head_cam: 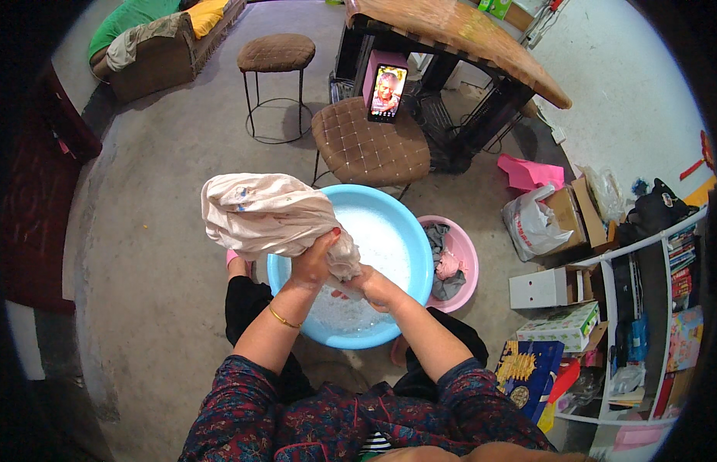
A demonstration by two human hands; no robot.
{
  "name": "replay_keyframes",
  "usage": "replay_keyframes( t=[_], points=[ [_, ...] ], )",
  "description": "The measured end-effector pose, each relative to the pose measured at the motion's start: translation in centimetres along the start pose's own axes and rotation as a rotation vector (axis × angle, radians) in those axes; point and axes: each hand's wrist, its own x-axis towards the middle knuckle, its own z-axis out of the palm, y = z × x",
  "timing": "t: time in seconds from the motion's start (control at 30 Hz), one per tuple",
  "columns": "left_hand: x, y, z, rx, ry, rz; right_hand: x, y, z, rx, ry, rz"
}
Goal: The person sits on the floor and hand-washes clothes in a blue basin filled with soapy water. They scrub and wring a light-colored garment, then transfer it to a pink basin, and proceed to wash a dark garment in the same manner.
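Note:
My left hand (313,261) grips a bunched, light beige cloth (266,213) with small blue and dark marks, its bulk lying over my wrist side and out past the basin's left rim. The cloth's narrow end is held in my right hand (373,287), lower and to the right. Both hands are above a round light-blue plastic basin (422,248) of foamy water (387,231). Something reddish shows in the suds below my hands, too hidden to name. Beside the basin on the right, a pink plastic basin (473,260) holds grey cloth (450,287) and a pink cloth (449,264).
A brown quilted stool (358,144) with a lit phone (387,93) stands just beyond the blue basin; another stool (276,53) is farther back. At right are a plastic bag (532,222), cardboard boxes (566,213) and a white shelf (610,341). A wooden-topped table (451,34) stands behind.

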Motion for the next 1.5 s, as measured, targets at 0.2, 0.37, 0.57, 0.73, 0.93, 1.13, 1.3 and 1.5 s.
replay_keyframes(
  t=[0.2, 0.37, 0.57, 0.73, 0.93, 1.13, 1.3, 1.5],
  points=[
    [-0.9, -2.7, -1.4, 0.355, -0.097, 0.154, 0.5, 0.0, -0.1, 0.702, -0.01, -0.136],
    [-2.2, -1.9, 1.5, 0.57, -0.137, 0.28, 0.1, -1.1, -0.5, 0.957, -0.007, -0.193],
    [-2.3, -2.7, 0.8, 0.815, -0.195, 0.413, -0.7, -2.0, 2.5, 0.836, 0.171, -0.223],
    [-2.5, -2.4, 1.3, 0.831, -0.259, 0.431, -0.8, -0.6, 2.2, 0.647, 0.275, -0.354],
    [-2.6, -1.7, 1.7, 0.838, -0.325, 0.441, -0.7, -1.5, 1.8, -0.084, 0.318, -0.613],
    [-3.0, -2.5, 2.1, 0.671, -0.334, 0.326, 1.1, 0.5, 0.5, -0.068, 0.318, -0.698],
    [-2.6, -4.9, -1.0, 0.685, -0.384, 0.247, 0.9, 0.8, -0.2, 0.186, 0.21, -0.61],
    [-4.8, -3.7, 2.2, 0.193, -0.133, 0.018, 1.4, 1.3, 0.1, -0.035, 0.33, -0.768]
  ],
)
